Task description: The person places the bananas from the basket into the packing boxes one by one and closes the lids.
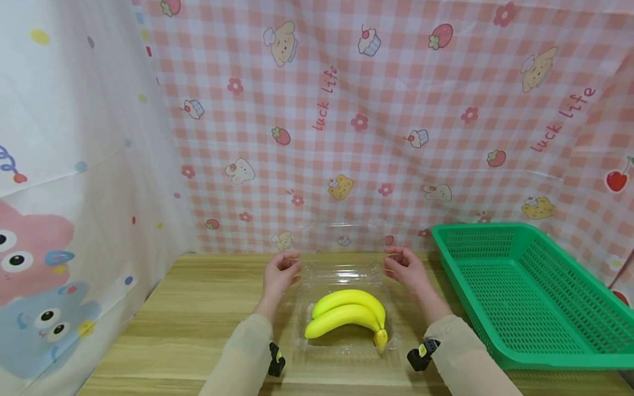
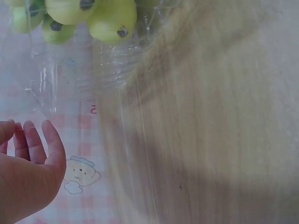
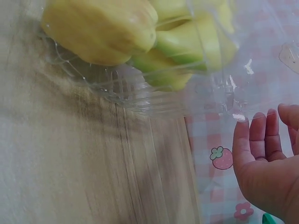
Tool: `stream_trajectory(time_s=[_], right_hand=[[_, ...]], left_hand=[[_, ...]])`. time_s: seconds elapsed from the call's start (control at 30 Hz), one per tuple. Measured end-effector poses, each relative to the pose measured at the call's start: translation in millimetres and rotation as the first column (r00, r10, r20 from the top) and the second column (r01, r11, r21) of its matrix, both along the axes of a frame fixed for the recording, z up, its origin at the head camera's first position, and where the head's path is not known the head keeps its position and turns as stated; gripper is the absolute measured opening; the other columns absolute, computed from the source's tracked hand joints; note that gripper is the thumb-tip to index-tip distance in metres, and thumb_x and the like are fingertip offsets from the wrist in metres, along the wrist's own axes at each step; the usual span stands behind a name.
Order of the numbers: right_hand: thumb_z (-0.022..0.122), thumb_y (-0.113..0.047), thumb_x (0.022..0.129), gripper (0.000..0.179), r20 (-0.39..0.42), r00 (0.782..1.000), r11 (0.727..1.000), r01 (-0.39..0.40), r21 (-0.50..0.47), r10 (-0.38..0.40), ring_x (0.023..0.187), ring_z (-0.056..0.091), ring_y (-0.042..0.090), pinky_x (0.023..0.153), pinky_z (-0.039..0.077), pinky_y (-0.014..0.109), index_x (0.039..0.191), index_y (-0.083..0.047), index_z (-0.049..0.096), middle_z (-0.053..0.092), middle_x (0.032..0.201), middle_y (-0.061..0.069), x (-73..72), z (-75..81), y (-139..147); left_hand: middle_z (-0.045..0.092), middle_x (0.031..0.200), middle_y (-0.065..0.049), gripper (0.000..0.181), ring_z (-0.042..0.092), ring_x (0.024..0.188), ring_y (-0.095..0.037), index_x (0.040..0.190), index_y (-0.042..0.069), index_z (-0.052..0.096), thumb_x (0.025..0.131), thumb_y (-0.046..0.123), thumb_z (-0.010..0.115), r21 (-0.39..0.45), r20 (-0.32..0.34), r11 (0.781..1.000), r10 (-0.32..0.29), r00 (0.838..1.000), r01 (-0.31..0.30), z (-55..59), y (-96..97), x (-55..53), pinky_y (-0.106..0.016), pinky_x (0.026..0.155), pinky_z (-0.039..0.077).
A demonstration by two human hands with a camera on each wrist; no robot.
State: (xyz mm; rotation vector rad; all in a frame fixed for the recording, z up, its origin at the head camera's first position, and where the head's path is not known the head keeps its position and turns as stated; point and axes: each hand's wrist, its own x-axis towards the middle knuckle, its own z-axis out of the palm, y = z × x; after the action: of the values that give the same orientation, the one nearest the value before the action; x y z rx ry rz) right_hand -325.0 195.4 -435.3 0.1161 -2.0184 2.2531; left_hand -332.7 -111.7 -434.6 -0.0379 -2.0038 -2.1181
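Note:
A bunch of yellow bananas (image 1: 344, 318) lies in a clear plastic clamshell box (image 1: 337, 351) on the table. Behind the fruit the box's transparent lid (image 1: 342, 270) stands raised, its outline faint against the cloth. My left hand (image 1: 281, 273) is at the lid's left side, fingers bent loosely. On the opposite side is my right hand (image 1: 407, 269), with thumb and fingers apart and fingertips close to the lid's edge. In the right wrist view, fingertips (image 3: 241, 125) meet or nearly meet the clear plastic; exact contact is hard to tell. The left wrist view shows banana ends (image 2: 112, 21) through the box wall.
A green plastic basket (image 1: 540, 360) stands on the right of the wood-grain table (image 1: 198, 313). Behind the table hangs a pink checked cloth (image 1: 307, 165); a white patterned cloth (image 1: 99, 181) hangs at the left. A black wrist camera (image 1: 421, 356) is on the right wrist.

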Motion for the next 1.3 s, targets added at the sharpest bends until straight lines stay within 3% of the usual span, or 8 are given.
stream_trajectory(time_s=[0.37,0.97,1.17,1.3], right_hand=[[0.057,0.003,0.098,0.026,-0.013,1.000,1.000,0.009,0.003,-0.008,0.079,0.059,0.010,0.077,0.058,0.026,0.121,0.011,0.048,0.056,0.091,0.001,4.3,-1.2,-2],[0.062,0.006,0.092,0.023,-0.150,0.989,0.984,0.015,0.178,0.012,0.083,0.056,0.009,0.079,0.054,0.019,0.110,0.015,0.051,0.059,0.096,0.014,20.5,-5.2,5],[0.065,0.005,0.091,0.021,-0.163,0.987,0.963,0.045,0.266,-0.001,0.084,0.054,0.011,0.075,0.049,0.018,0.107,0.012,0.054,0.059,0.095,0.012,24.9,-4.0,6],[0.065,0.006,0.090,0.018,-0.182,0.983,0.959,0.048,0.278,0.004,0.084,0.054,0.011,0.075,0.048,0.018,0.104,0.012,0.055,0.059,0.094,0.012,26.7,-4.9,7]], left_hand=[[0.062,0.089,-0.013,0.017,0.059,0.076,-0.013,0.104,-0.011,0.062,0.087,-0.013,0.065,-0.057,-0.064,0.998,-0.001,0.998,-0.003,-4.1,-2.3,2.8,-0.043,0.075,0.060],[0.062,0.091,-0.017,0.014,0.061,0.081,-0.017,0.100,-0.016,0.060,0.088,-0.011,0.066,-0.119,-0.114,0.992,-0.060,0.992,0.047,-5.1,-8.8,14.5,-0.042,0.079,0.059],[0.063,0.092,-0.018,0.013,0.062,0.083,-0.020,0.099,-0.014,0.061,0.087,-0.012,0.066,-0.172,-0.131,0.984,-0.064,0.989,0.041,-7.6,-10.5,16.5,-0.035,0.078,0.060],[0.065,0.092,-0.018,0.010,0.061,0.084,-0.019,0.096,-0.011,0.063,0.086,-0.012,0.066,-0.239,-0.120,0.971,-0.052,0.991,0.022,-1.1,-11.3,23.0,-0.025,0.076,0.057]])
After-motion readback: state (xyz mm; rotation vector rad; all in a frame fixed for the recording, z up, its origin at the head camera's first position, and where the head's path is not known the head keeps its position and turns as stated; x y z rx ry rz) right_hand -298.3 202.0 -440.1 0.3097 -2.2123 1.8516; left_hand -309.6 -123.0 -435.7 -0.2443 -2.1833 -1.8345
